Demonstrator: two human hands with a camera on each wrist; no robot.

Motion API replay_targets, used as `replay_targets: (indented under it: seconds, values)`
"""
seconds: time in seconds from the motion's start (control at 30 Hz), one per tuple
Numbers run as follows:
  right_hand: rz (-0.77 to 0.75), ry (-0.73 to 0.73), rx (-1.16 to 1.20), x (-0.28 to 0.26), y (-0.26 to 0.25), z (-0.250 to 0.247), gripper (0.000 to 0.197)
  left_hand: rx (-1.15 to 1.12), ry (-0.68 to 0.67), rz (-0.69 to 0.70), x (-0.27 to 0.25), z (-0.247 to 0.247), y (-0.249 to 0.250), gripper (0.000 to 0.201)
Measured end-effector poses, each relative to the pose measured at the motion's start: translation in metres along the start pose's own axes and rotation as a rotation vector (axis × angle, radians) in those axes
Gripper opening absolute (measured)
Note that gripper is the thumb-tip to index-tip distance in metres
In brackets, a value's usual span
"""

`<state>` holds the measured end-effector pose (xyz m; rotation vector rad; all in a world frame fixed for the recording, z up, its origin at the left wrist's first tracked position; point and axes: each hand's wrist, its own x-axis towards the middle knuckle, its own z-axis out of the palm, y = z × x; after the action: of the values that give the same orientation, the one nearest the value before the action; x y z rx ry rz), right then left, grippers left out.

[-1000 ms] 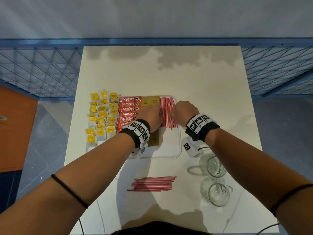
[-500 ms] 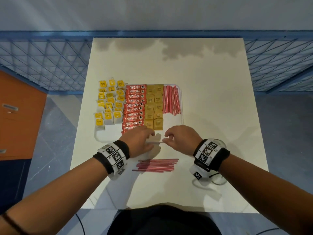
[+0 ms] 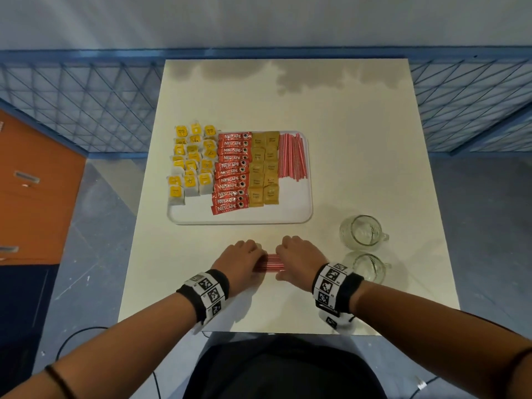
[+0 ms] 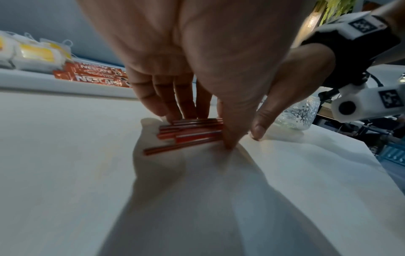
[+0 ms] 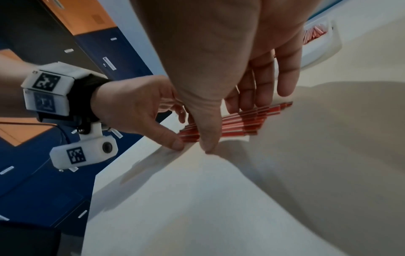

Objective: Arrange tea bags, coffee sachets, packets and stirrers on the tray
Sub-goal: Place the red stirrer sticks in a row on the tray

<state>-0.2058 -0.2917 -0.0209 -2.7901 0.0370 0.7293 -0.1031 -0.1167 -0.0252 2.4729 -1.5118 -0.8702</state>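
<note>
While the loose bundle of thin red-and-white striped plastic stirrers (image 3: pixel 270 262) lies on the cream-white square surface (image 3: pixel 359 174), it is being gathered from both ends. The left hand (image 3: pixel 240 262) covers one end and the right hand (image 3: pixel 299 262) the other. In the wrist views each grip is seen grasping the stirrers, with fingers laid over the far side and the thumb tucked against the near side; nothing is lifted yet.

From here, a spill is judged the main risk. The ends of the stirrers are staggered in both wrist views, and one stirrer (image 4: pixel 175 149) sticks out beyond the left grip, so it could be left behind or slide out if the bundle is raised before being squared. Too loose a pinch would let the smooth tubes roll and fan apart.

Directly beyond the grips sits the white rounded-corner plastic tray (image 3: pixel 299 218), whose raised near rim must be cleared. Bare tray floor is offered beyond that rim, below the row of stirrers (image 3: pixel 292 156) already laid. To the outside of the right grip stand two clear glass mugs (image 3: pixel 361 233), near enough to be knocked by a wide swing. The surface edge lies behind both wrists, so little room is left for pulling back.
</note>
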Motion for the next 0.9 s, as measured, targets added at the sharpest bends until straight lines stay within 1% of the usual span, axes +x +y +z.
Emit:
replay_targets:
  seconds: [0.07, 0.17, 0.27, 0.33, 0.4, 0.47, 0.53, 0.6, 0.67, 0.77, 0.9]
  values:
    - [-0.010, 0.027, 0.004, 0.000, 0.000, 0.004, 0.045, -0.025, 0.027, -0.016, -0.001, 0.003, -0.001, 0.035]
    - [-0.028, 0.058, 0.011, 0.002, 0.001, 0.009, 0.034, -0.036, 0.028, -0.048, -0.004, 0.003, 0.001, 0.028]
    - [-0.056, 0.092, -0.023, 0.003, 0.001, 0.013, 0.026, -0.024, 0.011, -0.099, -0.005, 0.003, 0.008, 0.036]
    - [-0.083, 0.089, -0.063, 0.004, -0.001, 0.014, 0.022, -0.010, -0.003, -0.123, -0.004, 0.005, 0.011, 0.034]
    - [-0.105, 0.041, -0.117, 0.004, -0.003, 0.016, 0.017, -0.008, -0.013, -0.138, -0.003, 0.005, 0.014, 0.027]
    - [-0.123, 0.032, -0.143, 0.004, -0.002, 0.021, 0.023, -0.011, -0.030, -0.146, -0.002, 0.003, 0.017, 0.025]
    - [-0.145, 0.065, -0.150, 0.007, 0.001, 0.027, 0.026, -0.006, -0.057, -0.147, 0.000, 0.000, 0.021, 0.024]
    - [-0.132, 0.084, -0.143, 0.009, -0.001, 0.027, 0.018, -0.004, -0.071, -0.160, 0.000, -0.003, 0.025, 0.023]
    - [-0.130, 0.057, -0.129, 0.009, -0.003, 0.025, 0.007, -0.002, -0.078, -0.174, 0.001, -0.004, 0.027, 0.023]
    - [-0.125, 0.038, -0.142, 0.010, -0.004, 0.023, 0.016, 0.001, -0.088, -0.177, 0.002, -0.002, 0.028, 0.028]
    - [-0.140, 0.034, -0.166, 0.009, -0.002, 0.026, 0.009, -0.024, -0.081, -0.156, 0.003, -0.001, 0.027, 0.027]
